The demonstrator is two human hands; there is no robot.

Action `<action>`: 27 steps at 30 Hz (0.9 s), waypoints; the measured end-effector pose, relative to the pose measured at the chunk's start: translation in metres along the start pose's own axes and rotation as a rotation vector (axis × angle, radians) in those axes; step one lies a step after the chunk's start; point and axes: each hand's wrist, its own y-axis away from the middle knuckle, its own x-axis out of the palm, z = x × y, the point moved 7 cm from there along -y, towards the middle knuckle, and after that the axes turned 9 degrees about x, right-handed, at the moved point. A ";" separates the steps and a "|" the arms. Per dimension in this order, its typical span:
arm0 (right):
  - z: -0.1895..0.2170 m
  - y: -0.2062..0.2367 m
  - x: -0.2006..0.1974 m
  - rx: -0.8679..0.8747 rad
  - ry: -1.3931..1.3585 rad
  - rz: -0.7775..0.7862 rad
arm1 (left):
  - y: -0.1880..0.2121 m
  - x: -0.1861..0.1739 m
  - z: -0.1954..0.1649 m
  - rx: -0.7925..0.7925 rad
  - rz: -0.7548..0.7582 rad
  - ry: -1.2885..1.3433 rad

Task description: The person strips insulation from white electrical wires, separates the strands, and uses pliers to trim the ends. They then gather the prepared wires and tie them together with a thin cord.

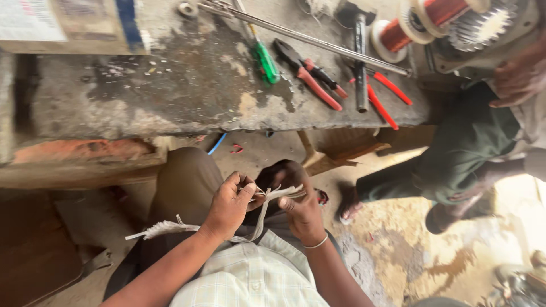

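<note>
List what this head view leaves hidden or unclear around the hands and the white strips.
- Left hand: its fingertips curl behind the white strips.
- Right hand: palm faces away, grip unclear.
- Strips' far end: frayed, blurred.
- Another person's hand: cut off by the right edge.
- Copper wire spool: cropped by the top edge.

There is a single view, taken from a camera on the person's head, so no second view shares any of the scene. It looks steeply down and forward over the person's own lap, close enough that the left hand (227, 206) and right hand (302, 211) fill the near middle. The workbench (170, 91) runs across the far side, with a second person's leg (455, 153) at the right and the dusty floor (398, 250) at the near right.
</note>
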 end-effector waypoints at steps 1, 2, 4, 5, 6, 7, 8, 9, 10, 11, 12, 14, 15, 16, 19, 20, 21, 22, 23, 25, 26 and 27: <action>-0.005 0.005 -0.001 0.040 0.007 0.051 | 0.001 0.005 0.002 -0.020 0.020 0.006; -0.010 0.010 -0.002 0.079 0.012 0.101 | 0.002 0.011 0.003 -0.042 0.040 0.010; -0.019 0.017 -0.011 0.125 0.058 0.056 | 0.006 0.019 0.000 -0.089 0.053 0.010; -0.022 0.019 -0.015 0.146 0.080 0.037 | 0.008 0.023 -0.004 -0.109 0.059 0.009; -0.021 0.020 -0.018 0.129 0.157 0.009 | 0.007 0.024 -0.020 0.027 0.080 -0.192; -0.020 0.021 -0.020 0.114 0.234 -0.017 | 0.011 0.026 -0.038 0.167 0.096 -0.391; -0.018 0.022 -0.021 0.100 0.309 -0.040 | 0.016 0.029 -0.056 0.308 0.107 -0.591; -0.017 0.022 -0.020 0.087 0.313 -0.019 | 0.023 0.036 -0.074 0.470 0.148 -0.710; -0.016 0.021 -0.017 0.077 0.316 0.004 | 0.032 0.044 -0.091 0.631 0.188 -0.827; -0.015 0.021 -0.014 0.064 0.320 0.030 | 0.039 0.053 -0.105 0.797 0.229 -0.944; -0.015 0.021 -0.013 0.062 0.325 0.038 | 0.039 0.057 -0.108 0.763 0.247 -0.961; -0.016 0.020 -0.010 0.061 0.335 0.059 | 0.039 0.063 -0.112 0.693 0.278 -0.994; -0.017 0.020 -0.010 0.042 0.357 0.043 | 0.039 0.064 -0.116 0.691 0.268 -1.006; -0.017 0.020 -0.010 0.024 0.379 0.026 | 0.040 0.065 -0.118 0.690 0.260 -1.017; -0.023 0.020 -0.011 -0.017 0.363 0.014 | 0.039 0.064 -0.117 0.662 0.241 -1.035; -0.026 0.020 -0.012 -0.026 0.345 0.015 | 0.038 0.062 -0.115 0.647 0.236 -1.037; -0.028 0.021 -0.012 -0.038 0.358 0.010 | 0.037 0.060 -0.112 0.623 0.228 -1.033; -0.030 0.021 -0.013 -0.050 0.371 0.005 | 0.036 0.057 -0.108 0.599 0.220 -1.029; -0.031 0.022 -0.013 -0.062 0.384 -0.001 | 0.035 0.054 -0.104 0.575 0.214 -1.024; -0.033 0.023 -0.016 -0.062 0.358 -0.014 | 0.035 0.051 -0.099 0.621 0.205 -1.031; -0.033 0.023 -0.017 -0.062 0.345 -0.020 | 0.035 0.050 -0.097 0.644 0.200 -1.034; -0.033 0.023 -0.017 -0.052 0.330 -0.007 | 0.035 0.051 -0.094 0.677 0.204 -1.070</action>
